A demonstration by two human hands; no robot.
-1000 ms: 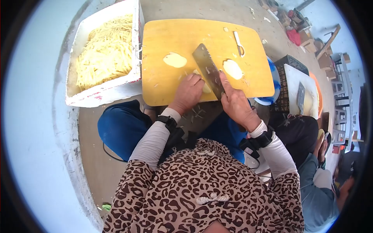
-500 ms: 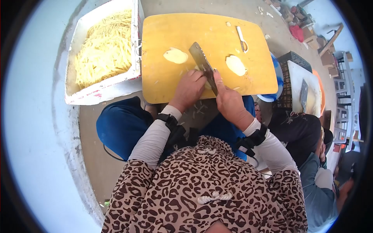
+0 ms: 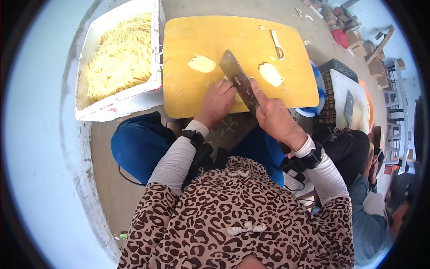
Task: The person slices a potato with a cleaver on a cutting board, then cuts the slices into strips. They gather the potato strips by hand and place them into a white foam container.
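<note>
My right hand [image 3: 275, 117] grips a dark cleaver [image 3: 237, 77] whose blade lies across the near part of a yellow cutting board [image 3: 242, 40]. My left hand [image 3: 218, 102] presses down on a pale potato piece [image 3: 238, 98] right beside the blade, fingers curled. Two peeled potato slices rest on the board, one at the left [image 3: 201, 63] and one at the right [image 3: 270, 74]. A white peeler [image 3: 277, 44] lies at the board's far right.
A white foam box [image 3: 118, 105] full of cut potato strips [image 3: 118, 56] stands left of the board. A second person sits at the right beside another white board with a knife [image 3: 350, 107] on a black crate [image 3: 329, 89]. Scraps litter the floor.
My right hand has drawn back toward me and to the right, tilting the cleaver's blade flatter over the potato piece. My left hand has stayed in place on the potato.
</note>
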